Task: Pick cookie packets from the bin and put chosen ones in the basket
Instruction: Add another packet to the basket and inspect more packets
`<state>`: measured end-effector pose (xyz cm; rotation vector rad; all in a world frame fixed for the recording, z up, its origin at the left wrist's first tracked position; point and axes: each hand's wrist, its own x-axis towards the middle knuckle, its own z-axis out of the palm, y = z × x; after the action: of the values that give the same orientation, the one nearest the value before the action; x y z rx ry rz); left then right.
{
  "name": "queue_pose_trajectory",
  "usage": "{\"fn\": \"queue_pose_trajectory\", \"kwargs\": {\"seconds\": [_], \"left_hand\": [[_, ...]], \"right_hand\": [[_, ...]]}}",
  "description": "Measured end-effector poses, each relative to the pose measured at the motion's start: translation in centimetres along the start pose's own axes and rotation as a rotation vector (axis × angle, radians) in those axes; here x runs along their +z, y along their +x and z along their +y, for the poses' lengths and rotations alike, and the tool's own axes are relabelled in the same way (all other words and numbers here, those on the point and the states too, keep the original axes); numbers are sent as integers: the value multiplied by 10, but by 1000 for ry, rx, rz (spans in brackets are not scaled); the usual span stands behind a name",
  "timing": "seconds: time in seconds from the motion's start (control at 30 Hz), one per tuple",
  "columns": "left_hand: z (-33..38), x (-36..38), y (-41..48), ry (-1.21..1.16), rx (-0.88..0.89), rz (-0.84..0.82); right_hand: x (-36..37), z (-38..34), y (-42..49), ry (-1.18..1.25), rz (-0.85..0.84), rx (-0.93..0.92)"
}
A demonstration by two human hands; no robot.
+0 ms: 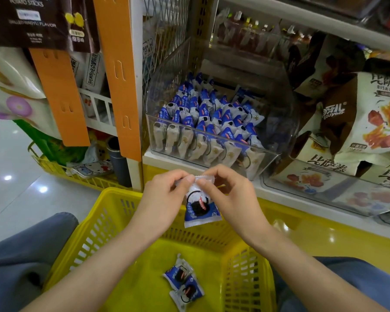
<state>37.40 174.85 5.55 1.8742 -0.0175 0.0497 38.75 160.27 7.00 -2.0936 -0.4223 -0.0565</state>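
Note:
A blue-and-white cookie packet (200, 208) hangs above the yellow basket (95, 228), just in front of the shelf edge. My left hand (164, 194) and my right hand (227, 190) both pinch its crimped top seam. Two more of the same packets (184, 282) lie on the basket floor. Behind my hands, a clear plastic bin (273, 161) on the shelf holds several rows of these packets (209, 118).
Large snack bags (369, 122) fill the shelf to the right in another clear bin. Orange hanging strips (61, 95) and a white upright stand at the left, with a second yellow basket (61, 170) on the shiny floor. My knees flank the basket.

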Motion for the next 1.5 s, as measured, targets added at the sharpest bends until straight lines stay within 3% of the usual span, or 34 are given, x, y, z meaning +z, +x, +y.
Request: {"fn": "queue_pose_trajectory", "kwargs": {"seconds": [0.1,0.23,0.37,0.5,0.6,0.73,0.87,1.0,1.1,1.27,1.5], "left_hand": [[0,-2,3,-57,-52,-43],[-3,0,4,-71,-96,-46],[-6,0,6,21,-241,-19],[0,-5,10,-384,-474,-83],[0,-9,11,-627,-479,-59],[2,-12,11,-742,-514,-18],[2,-11,10,-582,-373,22],[3,-8,9,-473,-239,22],[2,-5,8,-365,-136,-13],[-3,3,4,39,126,89],[-11,8,-1,184,147,3]], "right_hand": [[-1,0,-2,-163,33,-175],[-2,2,-2,-320,111,-232],[-6,2,1,-150,214,-136],[-9,3,1,-93,154,-215],[-7,5,-3,-162,65,-305],[-7,7,-5,-277,-67,-404],[-4,3,-6,-164,-102,-192],[-1,2,-2,176,11,160],[-3,0,2,456,-35,293],[-1,0,1,450,-14,291],[4,5,-1,319,-8,200]]}}
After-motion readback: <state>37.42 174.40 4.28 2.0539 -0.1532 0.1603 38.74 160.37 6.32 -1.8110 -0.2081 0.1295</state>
